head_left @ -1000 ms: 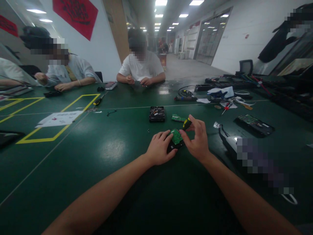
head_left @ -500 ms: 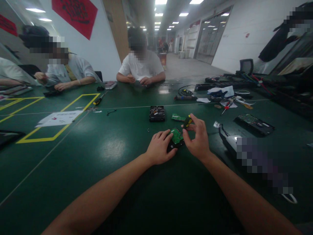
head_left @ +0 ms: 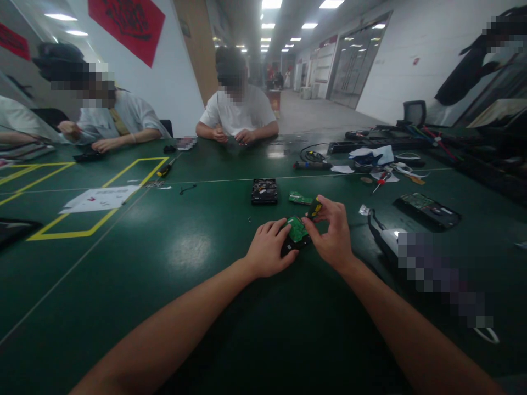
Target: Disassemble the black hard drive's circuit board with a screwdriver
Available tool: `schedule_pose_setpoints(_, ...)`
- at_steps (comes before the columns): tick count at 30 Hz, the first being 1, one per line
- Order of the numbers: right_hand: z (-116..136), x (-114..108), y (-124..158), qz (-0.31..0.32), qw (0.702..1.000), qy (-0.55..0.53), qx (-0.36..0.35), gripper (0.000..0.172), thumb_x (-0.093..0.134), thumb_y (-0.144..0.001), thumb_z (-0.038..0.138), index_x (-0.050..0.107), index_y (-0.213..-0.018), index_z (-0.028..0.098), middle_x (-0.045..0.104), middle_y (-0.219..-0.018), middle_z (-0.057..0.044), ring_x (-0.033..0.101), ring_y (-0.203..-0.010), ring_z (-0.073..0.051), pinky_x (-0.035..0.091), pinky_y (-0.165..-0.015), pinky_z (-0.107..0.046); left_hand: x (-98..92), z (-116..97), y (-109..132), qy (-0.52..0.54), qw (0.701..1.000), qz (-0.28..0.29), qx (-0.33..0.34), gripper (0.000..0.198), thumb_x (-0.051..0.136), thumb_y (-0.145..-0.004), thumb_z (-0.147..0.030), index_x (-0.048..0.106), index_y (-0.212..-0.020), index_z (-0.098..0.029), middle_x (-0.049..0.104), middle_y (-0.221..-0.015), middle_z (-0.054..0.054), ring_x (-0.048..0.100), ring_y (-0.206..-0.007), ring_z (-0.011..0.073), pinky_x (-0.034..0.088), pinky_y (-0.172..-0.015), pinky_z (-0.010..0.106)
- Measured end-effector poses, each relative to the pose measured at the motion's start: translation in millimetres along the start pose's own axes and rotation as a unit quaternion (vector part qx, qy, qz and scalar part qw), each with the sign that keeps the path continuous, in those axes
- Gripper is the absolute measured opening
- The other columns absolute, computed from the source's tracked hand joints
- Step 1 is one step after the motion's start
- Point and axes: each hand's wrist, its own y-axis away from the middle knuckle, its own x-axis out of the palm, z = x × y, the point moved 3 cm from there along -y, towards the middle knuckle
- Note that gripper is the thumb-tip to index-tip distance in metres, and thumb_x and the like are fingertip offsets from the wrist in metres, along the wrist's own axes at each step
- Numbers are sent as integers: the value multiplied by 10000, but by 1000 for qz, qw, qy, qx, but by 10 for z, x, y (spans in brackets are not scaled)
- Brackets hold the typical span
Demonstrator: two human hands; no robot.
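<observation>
A hard drive with a green circuit board on its top lies on the green table in front of me. My left hand grips its left side, fingertips on the board and thumb along the near edge. In my right hand is a black-and-yellow screwdriver, tilted, its handle pinched between thumb and fingers over the drive's right side. The screwdriver's tip is hidden. Just beyond the drive lies a loose green circuit board. Another hard drive sits further off to the left, and tiny screws lie near my left hand.
To the right are another drive, a long grey-and-black object, partly blurred out, and a red screwdriver. A second yellow-and-black screwdriver and a paper sheet lie left. Co-workers sit across the table.
The screwdriver and my right hand's fingertips have shifted slightly down and left. My left hand and the drive stay in place.
</observation>
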Motion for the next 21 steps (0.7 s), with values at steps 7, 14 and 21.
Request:
schedule_pose_setpoints(7, -42, 17, 18, 10, 999, -4, 31, 670, 669, -952, 231, 387, -1549, 341, 577, -1306, -117, 700, -955, -244, 654, -863, -486, 25, 9, -4, 5, 1000, -1, -1, 740, 590, -922, -583, 475, -1531, -177, 459, -1591, 154, 449, -1399, 390, 365, -1168, 572)
schedule_pose_setpoints(14, -54, 26, 14, 22, 999, -4, 36, 707, 647, -952, 236, 335, -1581, 325, 593, -1432, -126, 720, -1041, -268, 644, -897, -487, 31, 18, -7, 6, 1000, 1, -2, 735, 607, -912, -579, 489, -1520, -182, 463, -1588, 158, 455, -1398, 391, 375, -1160, 572)
schedule_pose_setpoints(21, -23, -32, -19, 13, 998, 46, 27, 674, 683, -930, 280, 375, -1529, 304, 668, -1283, -107, 689, -871, -226, 612, -783, -433, 23, 12, -2, 9, 1000, 0, -3, 736, 610, -912, -572, 475, -1529, -194, 461, -1590, 150, 450, -1405, 387, 378, -1160, 572)
